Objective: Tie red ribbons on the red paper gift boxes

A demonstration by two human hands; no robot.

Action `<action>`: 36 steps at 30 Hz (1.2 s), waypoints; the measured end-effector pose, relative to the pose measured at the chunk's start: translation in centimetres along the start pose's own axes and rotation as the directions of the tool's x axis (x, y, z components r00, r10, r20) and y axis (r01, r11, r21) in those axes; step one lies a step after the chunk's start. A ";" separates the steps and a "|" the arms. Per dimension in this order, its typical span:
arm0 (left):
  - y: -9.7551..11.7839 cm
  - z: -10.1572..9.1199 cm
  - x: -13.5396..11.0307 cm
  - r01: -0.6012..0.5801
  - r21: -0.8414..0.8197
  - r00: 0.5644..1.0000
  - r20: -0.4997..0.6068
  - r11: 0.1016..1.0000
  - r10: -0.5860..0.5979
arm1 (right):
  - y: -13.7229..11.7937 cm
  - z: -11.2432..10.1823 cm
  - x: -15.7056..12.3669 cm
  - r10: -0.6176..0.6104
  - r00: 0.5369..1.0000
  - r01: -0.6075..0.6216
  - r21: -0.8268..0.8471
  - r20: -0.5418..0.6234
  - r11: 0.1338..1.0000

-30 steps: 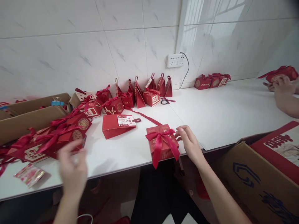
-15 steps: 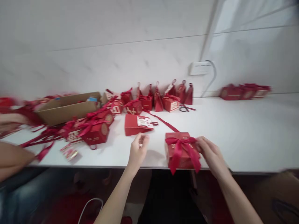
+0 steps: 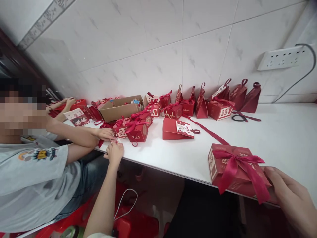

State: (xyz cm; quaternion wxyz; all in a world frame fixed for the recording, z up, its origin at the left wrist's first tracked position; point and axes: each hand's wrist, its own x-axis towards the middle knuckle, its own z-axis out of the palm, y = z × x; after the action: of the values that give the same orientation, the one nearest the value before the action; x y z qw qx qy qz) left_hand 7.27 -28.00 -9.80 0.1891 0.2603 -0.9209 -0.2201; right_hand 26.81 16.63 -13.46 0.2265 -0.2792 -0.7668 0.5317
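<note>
Right hand (image 3: 292,195): at the right end of the ribboned box (image 3: 237,182), touching it; some fingers are hidden, so whether this grip is clamped I cannot tell.
Ribboned box: on the bench (image 3: 153,155), at its front edge, the bow (image 3: 237,159) on top and its tails down the front.
Left hand (image 3: 116,152): well left of the ribboned box, fingertips drawn together right beside a co-worker's hand (image 3: 105,134); whether this grip holds anything I cannot tell.
Red carton (image 3: 170,130): left of and beyond the ribboned box, lying down, with a white label.
Long ribbon (image 3: 210,132): running back leftward from behind the ribboned box.
Black ring (image 3: 239,117): on the bench, behind the ribboned box.
Pointed boxes (image 3: 202,107): upright in a row behind the ribboned box, along the tiled wall (image 3: 160,49).
</note>
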 end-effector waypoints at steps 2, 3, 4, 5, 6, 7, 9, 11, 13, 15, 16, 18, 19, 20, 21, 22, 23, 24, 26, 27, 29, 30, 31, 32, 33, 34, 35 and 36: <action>0.7 -0.1 -0.8 -0.025 0.020 1.000 0.017 0.999 0.025 | 0.2 0.2 0.1 -0.045 0.999 0.045 0.027 -0.010 0.999; 1.4 -0.1 -1.5 -0.046 0.026 0.999 0.019 0.999 0.045 | 0.2 0.4 0.1 -0.071 0.997 0.072 0.052 -0.015 0.996; 2.1 -0.1 -2.5 -0.092 0.017 0.996 0.021 0.996 0.092 | 0.1 0.5 0.0 -0.099 0.995 0.100 0.090 -0.018 0.991; 3.1 -0.1 -3.9 -0.170 -0.024 0.985 0.035 0.985 0.170 | -0.1 0.7 -0.1 -0.121 0.993 0.121 0.140 -0.008 0.983; 4.1 -0.1 -5.5 -0.266 -0.095 0.961 0.059 0.959 0.272 | -0.5 1.0 -0.2 -0.135 0.991 0.131 0.197 0.006 0.972; 5.4 0.0 -7.3 -0.389 -0.232 0.905 0.086 0.892 0.417 | -0.9 1.3 -0.4 -0.138 0.990 0.128 0.253 0.023 0.959; 8.2 0.0 -11.3 -0.475 -0.561 0.742 0.159 0.678 0.652 | -2.0 1.9 -0.4 -0.117 0.992 0.099 0.309 0.040 0.946; 11.1 -0.1 -15.1 -0.423 -0.701 0.613 0.244 0.574 0.751 | -3.2 2.4 -0.3 -0.099 0.995 0.091 0.282 0.016 0.955; 13.9 0.0 -17.9 -0.331 -0.772 0.484 0.355 0.543 0.800 | -4.3 2.6 0.1 -0.098 0.995 0.096 0.235 -0.001 0.967; 16.0 0.3 -19.6 -0.250 -0.799 0.403 0.428 0.547 0.809 | -5.1 2.6 0.6 -0.100 0.994 0.090 0.220 0.036 0.971; 16.7 0.5 -20.0 -0.224 -0.805 0.380 0.448 0.550 0.810 | -5.4 2.6 0.8 -0.100 0.993 0.083 0.227 0.064 0.970; 17.4 1.0 -20.2 -0.200 -0.807 0.356 0.468 0.556 0.808 | -5.7 2.6 1.0 -0.106 0.988 0.072 0.267 0.114 0.961; 17.5 1.2 -20.2 -0.187 -0.808 0.348 0.478 0.559 0.807 | -5.8 2.7 1.0 -0.108 0.986 0.065 0.300 0.130 0.952; 17.3 1.5 -20.1 -0.169 -0.808 0.342 0.489 0.565 0.802 | -5.7 2.7 0.9 -0.108 0.984 0.055 0.336 0.140 0.940; 17.1 1.8 -20.0 -0.138 -0.810 0.342 0.501 0.570 0.795 | -5.7 2.8 0.9 -0.104 0.984 0.041 0.375 0.148 0.926; 16.9 2.1 -19.9 -0.091 -0.817 0.345 0.511 0.569 0.788 | -5.6 3.0 0.8 -0.096 0.983 0.023 0.416 0.157 0.909; 16.6 2.5 -19.9 -0.031 -0.826 0.347 0.519 0.562 0.781 | -5.5 3.2 0.6 -0.087 0.982 0.000 0.456 0.170 0.890; 16.4 2.8 -19.9 0.033 -0.834 0.348 0.526 0.551 0.776 | -5.4 3.4 0.5 -0.076 0.980 -0.026 0.495 0.185 0.869; 16.1 3.3 -20.1 0.140 -0.840 0.359 0.537 0.525 0.764 | -5.3 3.9 0.1 -0.046 0.976 -0.084 0.557 0.214 0.826; 16.1 3.4 -20.3 0.170 -0.840 0.367 0.539 0.515 0.758 | -5.2 4.1 0.0 -0.026 0.974 -0.112 0.580 0.225 0.807; 16.0 3.6 -20.7 0.179 -0.845 0.394 0.531 0.504 0.750 | -5.0 4.3 -0.3 0.008 0.972 -0.153 0.603 0.236 0.783; 16.0 3.6 -20.9 0.166 -0.848 0.411 0.523 0.502 0.747 | -4.7 4.3 -0.3 0.017 0.971 -0.160 0.598 0.238 0.785; 16.0 3.6 -21.0 0.152 -0.854 0.428 0.511 0.498 0.745 | -4.4 4.2 -0.4 0.014 0.971 -0.155 0.584 0.239 0.797; 15.9 3.6 -21.1 0.147 -0.860 0.440 0.499 0.488 0.747 | -3.9 4.0 -0.4 -0.008 0.971 -0.132 0.567 0.237 0.813; 15.7 3.7 -21.0 0.153 -0.867 0.442 0.489 0.474 0.752 | -3.3 3.7 -0.4 -0.056 0.970 -0.085 0.550 0.235 0.831; 15.4 3.8 -20.9 0.165 -0.872 0.439 0.483 0.460 0.758 | -2.6 3.3 -0.3 -0.129 0.963 -0.018 0.529 0.239 0.848; 15.0 4.0 -20.7 0.173 -0.874 0.436 0.481 0.454 0.760 | -2.0 2.9 -0.3 -0.209 0.944 0.056 0.501 0.255 0.864; 14.6 4.3 -20.5 0.172 -0.872 0.440 0.485 0.459 0.756 | -1.5 2.5 -0.3 -0.282 0.915 0.124 0.465 0.289 0.877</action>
State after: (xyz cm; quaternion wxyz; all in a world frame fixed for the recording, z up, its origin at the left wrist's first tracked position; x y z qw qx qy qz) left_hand 15.75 -3.96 -10.81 -0.1454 -0.2059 -0.6876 -0.6810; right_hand 25.17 14.31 -12.94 0.1993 -0.0395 -0.6810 0.7035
